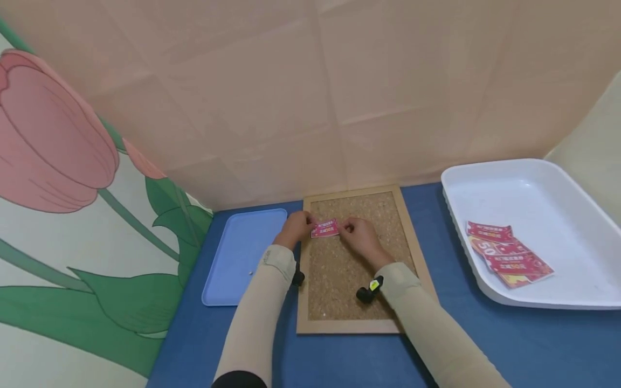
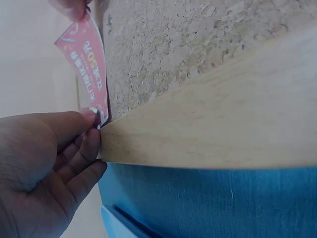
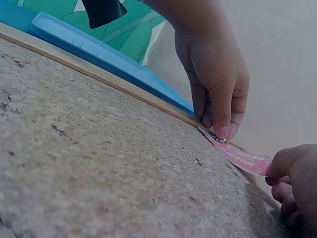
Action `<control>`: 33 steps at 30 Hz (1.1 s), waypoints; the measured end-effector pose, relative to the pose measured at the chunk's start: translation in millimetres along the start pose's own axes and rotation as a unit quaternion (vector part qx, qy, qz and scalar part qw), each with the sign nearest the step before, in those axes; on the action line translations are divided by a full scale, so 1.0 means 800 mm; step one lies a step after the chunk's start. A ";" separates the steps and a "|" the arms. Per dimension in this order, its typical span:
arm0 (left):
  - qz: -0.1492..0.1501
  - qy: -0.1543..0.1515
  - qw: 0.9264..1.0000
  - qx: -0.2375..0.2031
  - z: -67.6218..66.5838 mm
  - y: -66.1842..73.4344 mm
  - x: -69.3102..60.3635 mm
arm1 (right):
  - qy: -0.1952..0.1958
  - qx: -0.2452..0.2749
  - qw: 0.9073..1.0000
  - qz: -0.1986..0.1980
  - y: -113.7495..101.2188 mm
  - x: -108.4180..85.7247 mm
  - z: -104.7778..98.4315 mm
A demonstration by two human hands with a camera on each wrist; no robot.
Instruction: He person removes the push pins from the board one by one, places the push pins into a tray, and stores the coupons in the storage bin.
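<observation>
A pink paper coupon (image 1: pixel 324 228) with printed lettering lies against the upper left of a wood-framed cork board (image 1: pixel 339 285). My left hand (image 1: pixel 296 228) holds its fingertips at the coupon's left end, by the frame. Between that thumb and finger is a small shiny metal thumbtack (image 3: pixel 221 140), pressed on the coupon's corner. The opposite end of the coupon is pinched by my right hand (image 1: pixel 360 237). In the left wrist view the coupon (image 2: pixel 88 62) bows slightly off the cork. The tack's point is hidden.
A blue tray (image 1: pixel 233 253) stands left of the board, with a tiny object on it. To the right, a large white tray (image 1: pixel 572 215) holds several pink coupons (image 1: pixel 509 253). A beige covering (image 1: pixel 330 108) rises behind the blue table (image 1: pixel 339 361).
</observation>
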State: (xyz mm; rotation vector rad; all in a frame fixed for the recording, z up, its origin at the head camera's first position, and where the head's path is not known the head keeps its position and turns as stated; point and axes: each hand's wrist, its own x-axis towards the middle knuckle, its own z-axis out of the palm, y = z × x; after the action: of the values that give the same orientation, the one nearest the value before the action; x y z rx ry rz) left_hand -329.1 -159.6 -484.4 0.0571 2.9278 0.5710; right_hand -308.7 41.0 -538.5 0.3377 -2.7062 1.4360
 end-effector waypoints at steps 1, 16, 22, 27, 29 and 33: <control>0.000 -0.001 1.000 -0.004 0.000 -0.001 -0.001 | 0.001 0.000 1.000 0.001 0.000 -0.001 0.000; 0.014 -0.001 0.999 -0.035 -0.019 -0.018 -0.012 | -0.027 0.007 0.999 0.017 -0.008 0.009 -0.004; 0.028 0.002 0.999 -0.043 -0.017 -0.020 -0.015 | -0.042 0.005 0.998 0.040 -0.006 0.008 -0.008; 0.023 -0.010 0.998 -0.066 -0.020 -0.020 -0.023 | -0.045 0.004 0.998 0.044 -0.007 0.006 -0.010; 0.030 -0.018 0.997 -0.073 -0.023 -0.021 -0.028 | -0.048 0.005 0.998 0.046 -0.008 0.004 -0.011; 0.043 -0.043 0.994 -0.092 -0.028 -0.023 -0.037 | -0.057 0.003 0.997 0.048 -0.009 0.000 -0.014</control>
State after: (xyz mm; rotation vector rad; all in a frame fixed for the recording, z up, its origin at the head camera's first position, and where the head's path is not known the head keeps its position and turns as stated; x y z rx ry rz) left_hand -303.8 -187.1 -466.7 0.1814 2.7878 0.8273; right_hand -307.8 46.2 -526.4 0.3015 -2.8452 1.4946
